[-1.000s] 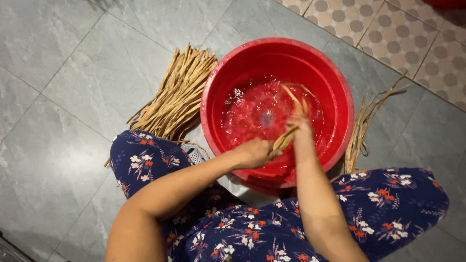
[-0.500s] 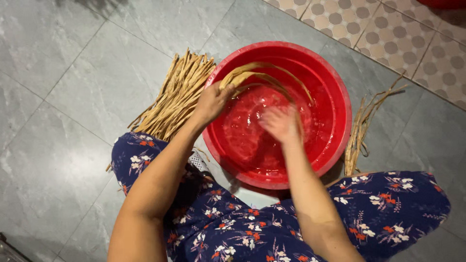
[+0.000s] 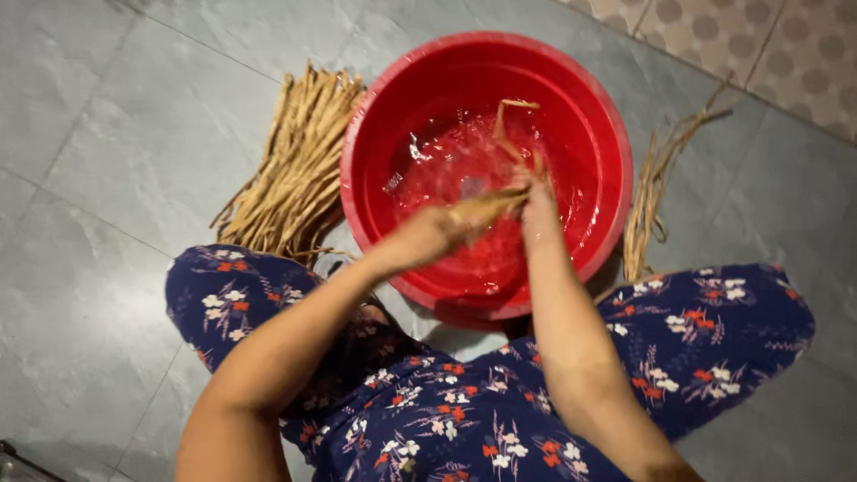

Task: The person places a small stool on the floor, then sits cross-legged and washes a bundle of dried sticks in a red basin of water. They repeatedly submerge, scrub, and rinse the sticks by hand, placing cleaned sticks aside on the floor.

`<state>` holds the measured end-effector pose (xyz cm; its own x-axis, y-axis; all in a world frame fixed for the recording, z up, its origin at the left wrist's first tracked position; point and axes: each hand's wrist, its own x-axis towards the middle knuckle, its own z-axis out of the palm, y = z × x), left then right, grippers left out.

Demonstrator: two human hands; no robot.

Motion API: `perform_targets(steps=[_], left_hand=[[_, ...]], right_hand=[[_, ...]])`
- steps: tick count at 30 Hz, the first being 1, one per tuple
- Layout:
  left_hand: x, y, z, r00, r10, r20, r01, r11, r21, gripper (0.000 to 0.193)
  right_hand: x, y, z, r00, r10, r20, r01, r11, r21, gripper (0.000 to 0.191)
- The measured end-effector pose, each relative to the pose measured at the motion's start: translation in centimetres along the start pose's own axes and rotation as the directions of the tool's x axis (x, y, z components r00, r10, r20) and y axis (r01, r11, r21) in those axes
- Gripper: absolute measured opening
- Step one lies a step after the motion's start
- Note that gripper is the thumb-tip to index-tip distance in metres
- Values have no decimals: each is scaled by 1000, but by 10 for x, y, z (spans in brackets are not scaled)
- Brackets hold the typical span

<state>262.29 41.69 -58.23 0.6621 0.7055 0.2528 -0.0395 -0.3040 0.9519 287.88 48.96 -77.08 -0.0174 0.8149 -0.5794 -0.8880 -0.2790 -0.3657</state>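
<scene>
A round red basin with water in it stands on the grey tiled floor in front of my knees. Both my hands are over the water inside it. My left hand is closed on one end of a tan dried fibre strip. My right hand grips the same strip further along, and its free end curls up above the water. The hands are blurred by motion. The water surface is splashing.
A thick bundle of dry tan strips lies on the floor left of the basin. A thinner bunch of strips lies to its right. My legs, in dark blue flowered cloth, fold around the basin. Patterned tiles begin at the upper right.
Half a second ago my left hand was up at the basin's left rim with the strip arched across; now both hands have come together over the middle of the water.
</scene>
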Motion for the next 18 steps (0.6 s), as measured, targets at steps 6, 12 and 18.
perform_targets(steps=[6, 12, 18], left_hand=[[1, 43, -85, 789, -604, -111, 499, 737, -456, 32], [-11, 74, -129, 704, -484, -520, 235, 849, -473, 28], [-18, -25, -112, 764, -505, -403, 472, 862, -186, 27]], right_hand=[[46, -32, -68, 963, 59, -262, 10, 967, 255, 31], [17, -40, -103, 897, -53, -439, 210, 924, 319, 42], [-5, 17, -27, 973, 178, -146, -191, 979, -77, 111]])
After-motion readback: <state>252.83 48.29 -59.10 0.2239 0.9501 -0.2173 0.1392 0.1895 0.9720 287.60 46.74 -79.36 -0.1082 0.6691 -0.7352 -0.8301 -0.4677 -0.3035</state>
